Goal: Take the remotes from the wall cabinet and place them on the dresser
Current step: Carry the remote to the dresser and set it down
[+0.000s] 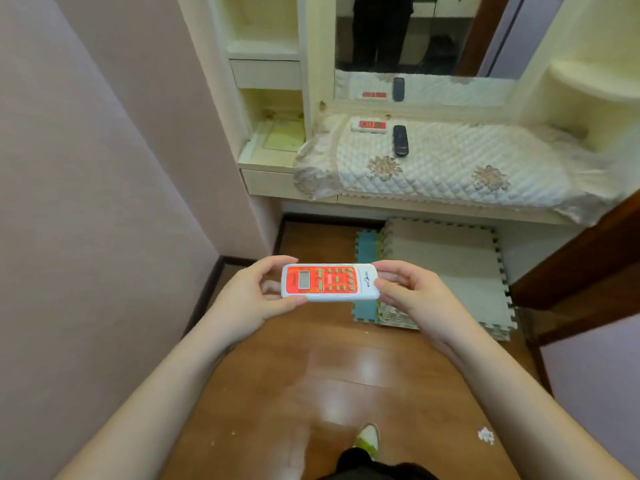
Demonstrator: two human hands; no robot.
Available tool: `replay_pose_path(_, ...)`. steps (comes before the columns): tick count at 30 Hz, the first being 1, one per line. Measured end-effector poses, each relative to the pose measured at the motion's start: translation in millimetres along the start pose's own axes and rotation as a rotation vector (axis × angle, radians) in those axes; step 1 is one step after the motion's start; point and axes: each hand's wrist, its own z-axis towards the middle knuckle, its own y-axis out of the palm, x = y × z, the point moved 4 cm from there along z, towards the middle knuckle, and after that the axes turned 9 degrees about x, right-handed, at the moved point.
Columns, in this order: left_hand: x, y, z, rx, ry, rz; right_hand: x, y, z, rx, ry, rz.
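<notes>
Narrow room, wood floor (311,375); the dresser (450,202) with its quilted cover stands far. Left hand (249,299) and right hand (412,292) pinch the ends of a red remote (330,282), held level (two remotes already there). End-only pinching could probably let it slip floorward.

Home bedroom, cream dresser (450,206) with mirror (415,36), quilted cover (450,161), wooden floor (329,375)
</notes>
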Motion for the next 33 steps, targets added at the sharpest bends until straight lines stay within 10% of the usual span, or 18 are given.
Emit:
replay_pose_path(13, 38, 90, 91, -0.118, 0.003, -0.001, 8, -91, 70, 0.128, 0.058, 0.053)
replay_pose_path(33, -13, 14, 297, -0.197, -0.034, -0.164, -35, 14, 255, 0.305, 0.058, 0.005)
